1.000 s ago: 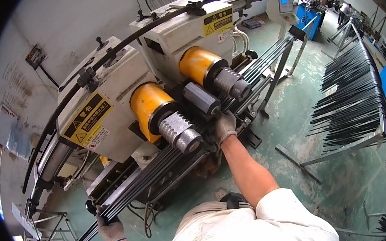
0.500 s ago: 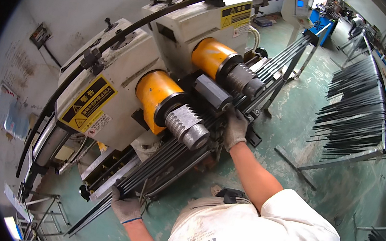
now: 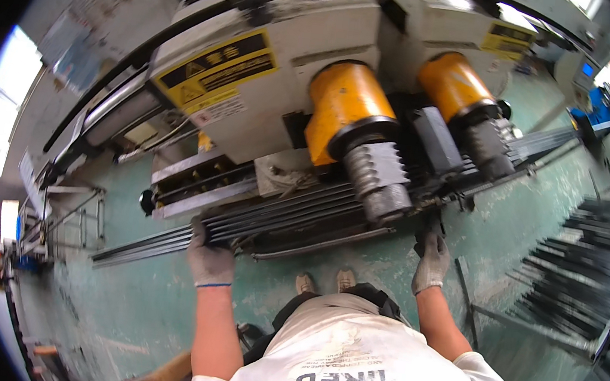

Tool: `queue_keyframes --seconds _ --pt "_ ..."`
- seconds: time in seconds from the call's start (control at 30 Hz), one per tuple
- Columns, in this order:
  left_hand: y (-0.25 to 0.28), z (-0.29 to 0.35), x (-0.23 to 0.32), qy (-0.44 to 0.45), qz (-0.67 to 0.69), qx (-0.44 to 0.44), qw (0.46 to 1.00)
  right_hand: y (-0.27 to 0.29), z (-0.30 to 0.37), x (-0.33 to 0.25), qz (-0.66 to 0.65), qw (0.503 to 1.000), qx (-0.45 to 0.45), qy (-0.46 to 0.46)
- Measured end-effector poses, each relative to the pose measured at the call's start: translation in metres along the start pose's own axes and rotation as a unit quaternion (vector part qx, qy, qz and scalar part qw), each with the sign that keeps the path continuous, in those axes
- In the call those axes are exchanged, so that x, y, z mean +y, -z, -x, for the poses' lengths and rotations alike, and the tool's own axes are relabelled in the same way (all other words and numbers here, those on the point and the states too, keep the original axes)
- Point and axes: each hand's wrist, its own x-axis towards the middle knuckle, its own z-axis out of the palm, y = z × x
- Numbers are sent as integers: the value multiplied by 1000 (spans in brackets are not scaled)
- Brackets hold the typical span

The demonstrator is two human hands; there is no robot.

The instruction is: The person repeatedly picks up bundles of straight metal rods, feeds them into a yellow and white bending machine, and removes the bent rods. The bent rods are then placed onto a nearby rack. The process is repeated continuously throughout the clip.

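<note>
A large cream-painted metal bending machine fills the upper half of the head view, and everything else sits around it. Two orange cylinders with grey ribbed steel heads jut from its front. Along the machine's lower front edge runs a bundle of long, thin dark metal rods, lying side by side and passing beneath the nearer ribbed head. The left hand, in a grey work glove, is closed around the rods at the bundle's left part, below the machine's yellow warning label. The right hand, also gloved, is at the rods just right of the nearer ribbed head; whether it grips them cannot be told. Right of the machine, more dark rods lie stacked on a rack above the green floor.
</note>
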Motion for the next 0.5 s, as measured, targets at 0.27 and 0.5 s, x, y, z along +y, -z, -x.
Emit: queue_keyframes --seconds 0.27,0.5 --pt "-13 15 18 75 75 13 994 -11 -6 28 83 984 -156 20" --pt "116 -34 166 -54 90 79 991 11 43 79 151 978 -108 -94"
